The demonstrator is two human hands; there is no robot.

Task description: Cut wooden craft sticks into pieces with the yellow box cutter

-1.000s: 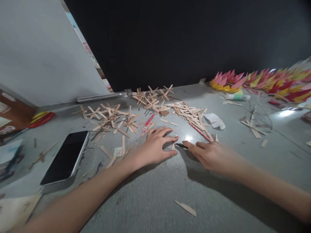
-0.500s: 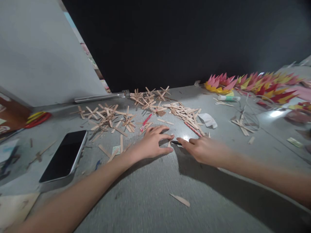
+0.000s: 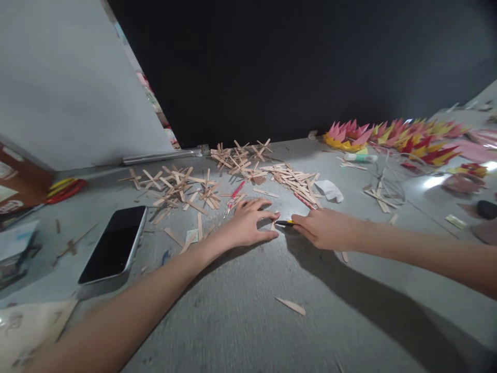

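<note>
My left hand (image 3: 250,223) rests on the table, its thumb and forefinger curled around the two ends of a small piece of wooden craft stick (image 3: 273,226). Most of that piece is hidden by the fingers. My right hand (image 3: 318,226) is closed on a slim craft knife (image 3: 286,223) with a yellow handle and a dark blade. The blade's tip meets the stick piece between my left fingers. Nearer to me, a cut craft stick with a pointed end (image 3: 291,306) lies on the table.
Behind my hands lie crossed craft sticks (image 3: 176,186) and a loose pile of sticks (image 3: 295,180). A phone (image 3: 114,243) lies at left, a crumpled white paper (image 3: 329,190) at right. Pink and yellow paper crowns (image 3: 347,135), a glue stick (image 3: 360,157) and a coiled cable (image 3: 396,181) are farther right.
My right hand has shifted slightly up, and more of the knife's yellow handle shows. My left hand keeps its hold on the stick piece. The view has shifted a little.
</note>
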